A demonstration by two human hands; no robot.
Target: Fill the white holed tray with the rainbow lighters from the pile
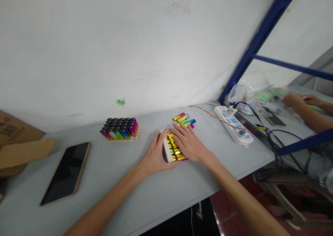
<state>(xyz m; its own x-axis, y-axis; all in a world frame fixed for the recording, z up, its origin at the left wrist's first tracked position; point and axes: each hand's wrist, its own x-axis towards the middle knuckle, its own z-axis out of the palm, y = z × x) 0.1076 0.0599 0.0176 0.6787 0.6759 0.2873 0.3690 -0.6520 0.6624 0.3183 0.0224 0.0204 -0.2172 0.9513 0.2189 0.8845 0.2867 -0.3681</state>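
My left hand is wrapped around a small white tray, thumb along its far side and fingers under the near end. The tray is tilted on its side, its rows of shiny gold, lighter-like tubes facing right. Across those tubes lies my right hand, fingers stretched out and touching them; its palm hides part of the rows. Just beyond my right fingertips are several loose coloured lighters in red, green, blue and gold. A second tray to the left holds upright black-topped lighters.
A phone and a cardboard box are at the left. On the right sit a white power strip with cables and a blue metal frame. Beyond it, another person's hands are over a cluttered table.
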